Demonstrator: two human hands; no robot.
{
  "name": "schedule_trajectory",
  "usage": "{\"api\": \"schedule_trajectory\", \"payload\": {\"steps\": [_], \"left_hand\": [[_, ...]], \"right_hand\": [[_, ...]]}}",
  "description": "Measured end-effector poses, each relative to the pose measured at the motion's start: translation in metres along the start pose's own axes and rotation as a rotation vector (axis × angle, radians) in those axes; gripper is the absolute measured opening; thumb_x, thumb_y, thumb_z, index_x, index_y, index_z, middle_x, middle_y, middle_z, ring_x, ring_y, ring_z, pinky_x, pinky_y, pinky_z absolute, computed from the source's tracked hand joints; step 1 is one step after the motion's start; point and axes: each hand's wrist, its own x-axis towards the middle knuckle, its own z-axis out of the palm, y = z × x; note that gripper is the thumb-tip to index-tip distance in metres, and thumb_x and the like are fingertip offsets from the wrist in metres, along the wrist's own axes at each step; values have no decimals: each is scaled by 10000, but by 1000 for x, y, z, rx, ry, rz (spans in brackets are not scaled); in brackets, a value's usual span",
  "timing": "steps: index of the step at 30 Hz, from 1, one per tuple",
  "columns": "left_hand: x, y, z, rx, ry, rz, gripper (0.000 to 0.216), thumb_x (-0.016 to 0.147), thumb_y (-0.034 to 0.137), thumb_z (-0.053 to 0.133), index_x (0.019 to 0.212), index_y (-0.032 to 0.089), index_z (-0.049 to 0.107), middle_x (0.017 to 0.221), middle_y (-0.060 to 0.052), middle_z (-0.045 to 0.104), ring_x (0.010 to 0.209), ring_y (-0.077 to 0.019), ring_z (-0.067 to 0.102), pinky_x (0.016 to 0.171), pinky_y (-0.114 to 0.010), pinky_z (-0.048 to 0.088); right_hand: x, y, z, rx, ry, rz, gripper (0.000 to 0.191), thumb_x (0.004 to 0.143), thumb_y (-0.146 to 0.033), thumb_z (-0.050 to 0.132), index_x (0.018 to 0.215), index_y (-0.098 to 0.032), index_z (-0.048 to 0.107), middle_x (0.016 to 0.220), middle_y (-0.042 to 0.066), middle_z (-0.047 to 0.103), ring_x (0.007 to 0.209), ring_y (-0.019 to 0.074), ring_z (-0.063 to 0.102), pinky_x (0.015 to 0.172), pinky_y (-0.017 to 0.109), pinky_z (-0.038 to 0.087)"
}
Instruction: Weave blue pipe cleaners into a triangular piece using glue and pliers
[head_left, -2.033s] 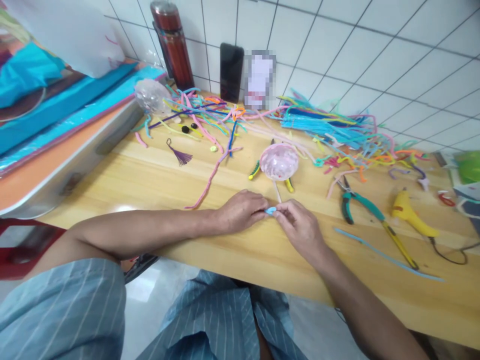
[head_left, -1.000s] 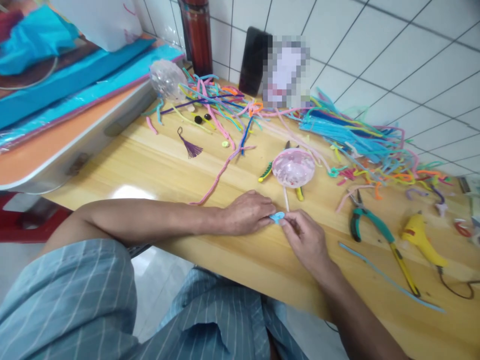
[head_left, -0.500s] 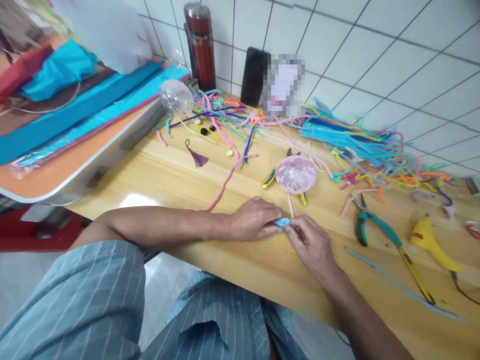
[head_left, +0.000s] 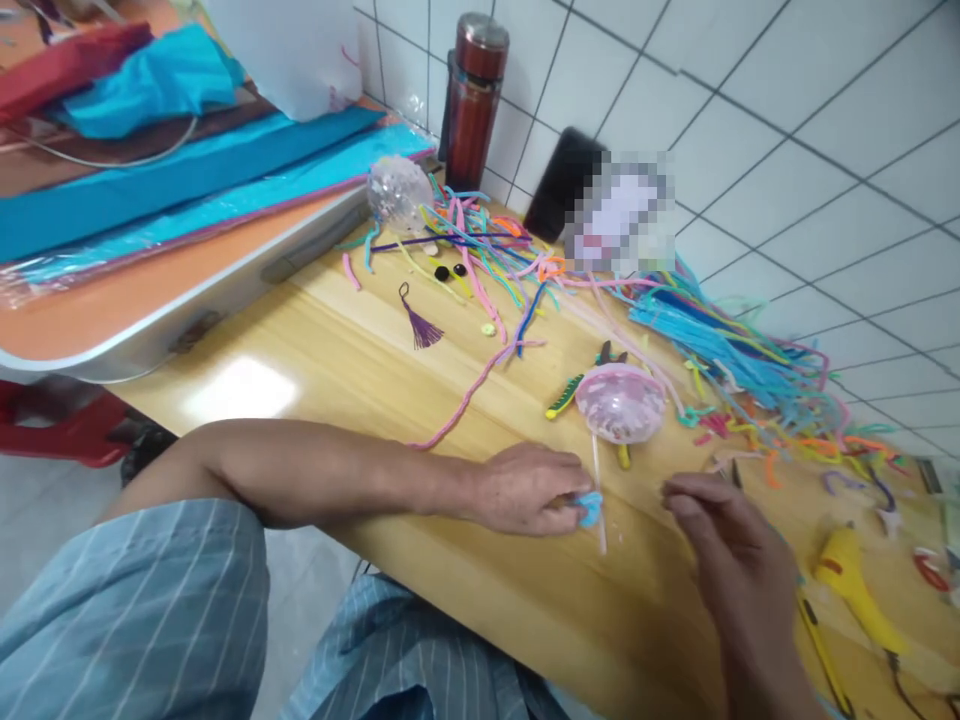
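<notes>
My left hand (head_left: 534, 490) rests low over the wooden table, closed on a small light-blue coiled piece (head_left: 590, 509) that pokes out past the fingertips. A thin pale stick (head_left: 597, 470) passes close behind this piece and leads up to a clear, glittery dome with a pink rim (head_left: 622, 402). To the right, apart from the blue piece, my right hand (head_left: 739, 540) is held with thumb and forefinger brought together; anything between them is too small to make out. Yellow-and-green pliers (head_left: 564, 397) lie partly under the dome.
Pipe cleaners (head_left: 697, 335) in many colours are heaped along the tiled wall. A yellow glue gun (head_left: 859, 585) lies at the right, its cord trailing. A purple tassel (head_left: 422, 325), a red flask (head_left: 478, 105), a black phone (head_left: 566, 183) and a grey-edged case (head_left: 247, 285) stand or lie farther back.
My right hand has left the light-blue piece and moved right, covering much of the green-handled pliers. My left hand keeps hold of the piece. The whole view has shifted and tilted.
</notes>
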Motion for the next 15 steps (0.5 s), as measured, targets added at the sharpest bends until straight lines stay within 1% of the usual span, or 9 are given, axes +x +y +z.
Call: {"api": "schedule_trajectory", "payload": {"steps": [2, 4, 6, 8, 10, 11, 13, 14, 15], "left_hand": [[1, -1, 0, -54, -9, -8, 241, 1010, 417, 531, 903, 203, 559, 929, -32, 721, 841, -175, 677, 737, -306, 437], [1, -1, 1, -82, -21, -30, 239, 1006, 424, 530, 901, 209, 540, 917, -18, 725, 829, -172, 679, 724, -307, 429], [2, -1, 1, -92, -40, -48, 199, 986, 396, 550, 910, 213, 534, 935, -10, 739, 841, -175, 691, 728, -311, 430], [3, 0, 0, -92, -68, -58, 138, 965, 348, 564, 942, 213, 546, 985, -12, 757, 885, -186, 711, 764, -316, 450], [4, 1, -1, -87, -89, -61, 113, 954, 321, 566, 974, 210, 562, 1035, -22, 770, 924, -199, 728, 796, -324, 473], [4, 2, -2, -84, -95, -60, 117, 951, 320, 568, 982, 207, 570, 1051, -28, 774, 932, -206, 735, 801, -328, 483], [4, 3, -2, -77, -95, -57, 126, 948, 320, 574, 983, 200, 589, 1070, -40, 782, 934, -215, 746, 796, -334, 499], [4, 3, -2, -75, -95, -51, 129, 950, 320, 577, 984, 197, 601, 1075, -45, 786, 937, -218, 751, 790, -335, 505], [4, 3, -2, -72, -93, -44, 134, 954, 317, 577, 990, 194, 615, 1080, -50, 790, 943, -221, 755, 784, -336, 511]], "right_hand": [[28, -14, -16, -76, 21, 36, 97, 881, -473, 729, 893, -384, 765, 906, 21, 778, 886, 303, 743, 819, 470, 578], [65, -30, -23, -240, 1, 29, 130, 843, -514, 729, 887, -399, 774, 948, 19, 795, 901, 318, 737, 802, 477, 552], [106, -46, -18, -327, -122, -35, 206, 813, -543, 704, 874, -363, 781, 925, 37, 803, 876, 317, 731, 778, 459, 536], [146, -58, -1, -378, -218, -108, 268, 835, -528, 651, 908, -310, 790, 934, 57, 811, 826, 286, 715, 735, 412, 521], [183, -65, 23, -496, -326, -203, 269, 861, -430, 614, 933, -251, 801, 935, 78, 811, 798, 250, 703, 745, 374, 515], [199, -66, 36, -573, -373, -238, 267, 878, -382, 598, 942, -225, 805, 959, 89, 816, 830, 245, 711, 769, 360, 516], [227, -64, 63, -728, -468, -322, 301, 923, -299, 539, 1013, -207, 811, 1098, 98, 823, 967, 253, 731, 829, 345, 516], [239, -61, 76, -757, -491, -336, 307, 929, -274, 530, 1024, -219, 817, 1140, 87, 821, 1031, 262, 731, 857, 343, 514], [250, -57, 87, -780, -494, -339, 309, 934, -272, 530, 1021, -227, 823, 1142, 85, 821, 1059, 275, 728, 867, 349, 514]]}}
